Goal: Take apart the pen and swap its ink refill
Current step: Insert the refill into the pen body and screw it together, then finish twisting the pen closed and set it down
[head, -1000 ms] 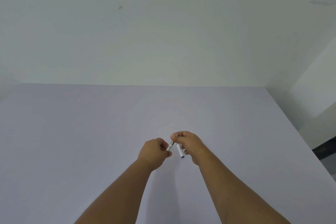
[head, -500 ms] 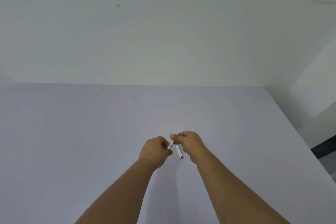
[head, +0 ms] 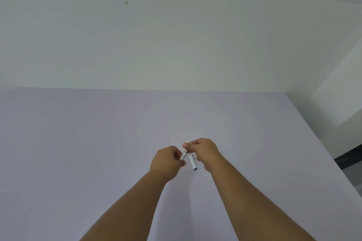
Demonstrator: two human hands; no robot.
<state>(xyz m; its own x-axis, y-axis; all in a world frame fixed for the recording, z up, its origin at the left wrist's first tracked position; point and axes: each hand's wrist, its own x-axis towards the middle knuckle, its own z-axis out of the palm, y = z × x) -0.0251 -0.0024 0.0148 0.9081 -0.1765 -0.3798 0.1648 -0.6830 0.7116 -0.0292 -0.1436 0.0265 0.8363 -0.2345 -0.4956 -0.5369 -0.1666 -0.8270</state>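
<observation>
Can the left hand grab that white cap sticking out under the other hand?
Probably yes. The cap hangs right beside the left hand with nothing between them, but that hand is already pinching the pen piece and would have to let go.

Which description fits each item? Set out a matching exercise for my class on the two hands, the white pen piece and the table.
Items:
1. left hand
2. right hand
3. white cylindrical pen piece
4. pale lilac table

Descriptions:
A. bare, flat surface beneath everything
B. pinches the lower end of the thin silvery pen part
C. hangs below the right hand
D. pinches that part's upper end

Pairs: 1-B, 2-D, 3-C, 4-A
</observation>
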